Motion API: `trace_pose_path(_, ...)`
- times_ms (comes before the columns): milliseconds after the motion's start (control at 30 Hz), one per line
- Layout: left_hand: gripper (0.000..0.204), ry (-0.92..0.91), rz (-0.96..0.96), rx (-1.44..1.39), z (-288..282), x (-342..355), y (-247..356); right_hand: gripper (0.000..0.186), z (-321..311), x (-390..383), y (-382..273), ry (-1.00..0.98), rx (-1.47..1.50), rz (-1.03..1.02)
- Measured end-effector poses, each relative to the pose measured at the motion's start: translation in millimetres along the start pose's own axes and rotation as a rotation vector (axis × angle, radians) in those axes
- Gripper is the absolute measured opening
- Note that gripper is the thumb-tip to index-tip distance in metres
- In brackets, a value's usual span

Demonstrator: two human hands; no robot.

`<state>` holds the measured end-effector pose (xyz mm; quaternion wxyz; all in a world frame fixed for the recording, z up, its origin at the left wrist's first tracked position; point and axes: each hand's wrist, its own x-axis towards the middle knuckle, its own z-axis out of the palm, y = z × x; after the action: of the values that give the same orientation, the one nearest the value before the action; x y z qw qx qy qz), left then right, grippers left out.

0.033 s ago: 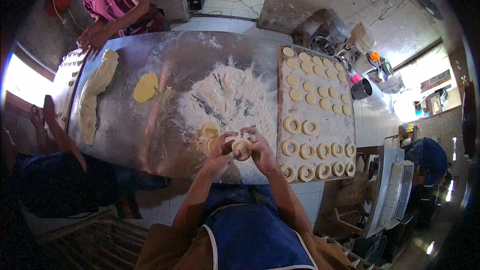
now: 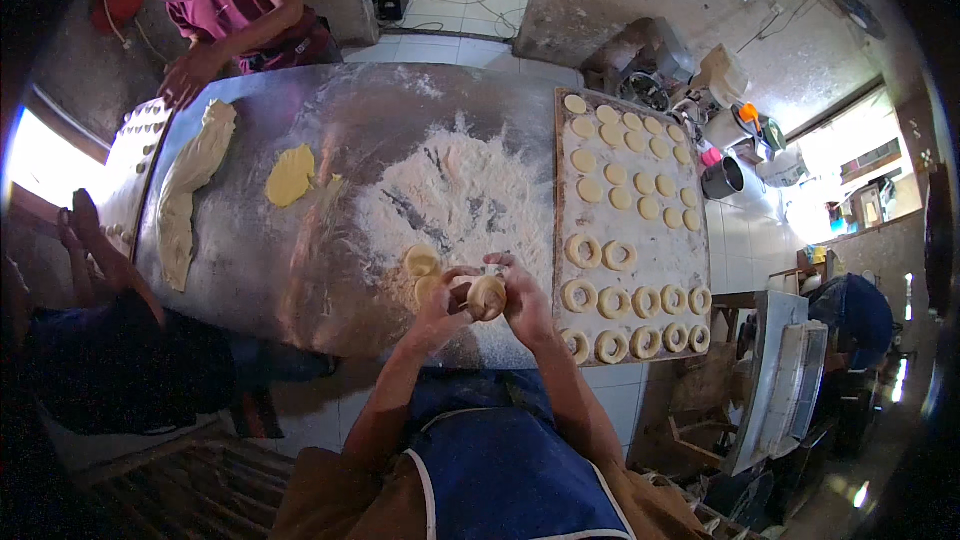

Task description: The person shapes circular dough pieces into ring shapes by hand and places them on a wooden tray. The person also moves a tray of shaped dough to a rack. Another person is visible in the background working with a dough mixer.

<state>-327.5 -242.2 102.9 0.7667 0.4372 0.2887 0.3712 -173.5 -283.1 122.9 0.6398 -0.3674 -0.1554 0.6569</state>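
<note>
Between my two hands is a small round piece of dough (image 2: 487, 297), held up over the near edge of the table. My left hand (image 2: 446, 302) curls its fingers round the left side of it. My right hand (image 2: 524, 302) grips it from the right, fingers bent over the far side. The fingers partly hide the dough. Just left of my left hand, a couple of flat dough rounds (image 2: 422, 260) lie overlapping on the floured surface. A wide patch of loose flour (image 2: 450, 185) spreads beyond my hands.
On the right, a floured board (image 2: 640, 230) carries rows of dough discs and rings. Farther left on the metal table (image 2: 320, 100) lie a yellow dough piece (image 2: 291, 176) and a long dough strip (image 2: 190, 190). Co-workers' hands (image 2: 190, 75) are at the far left corner and left edge.
The dough in my hands has turned and shifted slightly right, with my fingers moving round it. The far co-worker's hands have parted a little; the left person's hands have shifted too.
</note>
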Motion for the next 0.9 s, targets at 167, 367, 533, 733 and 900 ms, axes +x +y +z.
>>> trace_pose_path(167,0.019,-0.011,-0.030,-0.551,3,27,-18,0.047,-18,22,9,0.289,-0.987,-0.138)
trace_pose_path(367,0.016,0.131,0.437,0.622,40,55,-26,0.066,-24,14,-30,0.229,-0.696,-0.031)
trace_pose_path(533,0.027,0.246,-0.120,-0.593,81,77,-61,0.067,-18,14,-54,0.392,-0.731,-0.134)
trace_pose_path(733,0.033,0.157,-0.080,-0.005,108,99,-100,0.063,-67,-1,-71,0.462,-0.973,-0.254)
trace_pose_path(900,0.035,0.221,0.000,0.148,151,101,-109,0.065,-106,-14,-99,0.422,-1.025,-0.143)
